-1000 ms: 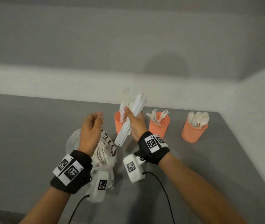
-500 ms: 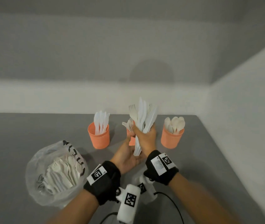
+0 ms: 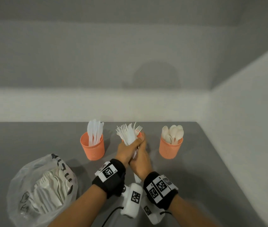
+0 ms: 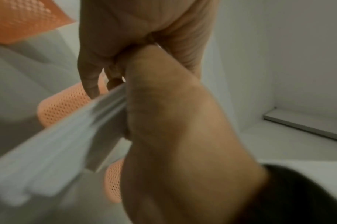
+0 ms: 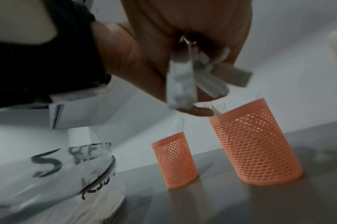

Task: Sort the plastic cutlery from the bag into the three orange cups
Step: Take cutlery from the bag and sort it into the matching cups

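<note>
A flat grey bench [image 3: 31,138] is seen against pale walls. On its near left a crumpled clear plastic bag [image 3: 23,181] with black lettering is lying, and white plastic cutlery is heaped inside it. Three orange cups, cylindrical with perforated mesh walls, are set in a row further back. The left cup [image 3: 92,147] is filled with upright white knives, and the right cup [image 3: 170,147] with white spoons, bowls up. The middle cup [image 5: 253,144] is largely hidden behind the hands in the head view; in the right wrist view fork tines are seen at its rim.

Both hands are brought together in front of the middle cup, touching each other. A bundle of cutlery [image 3: 129,136], thin, flat and white, is gripped by the right hand [image 3: 140,159], whose fingers are curled closed around the handles; forks and at least one knife fan out above the fist, and the flat handle ends stick out below it. The left hand [image 3: 125,153] is pressed against the bundle from the left, its fingers wrapped around the same stems. Black wristbands with square printed markers are worn on both wrists.
</note>
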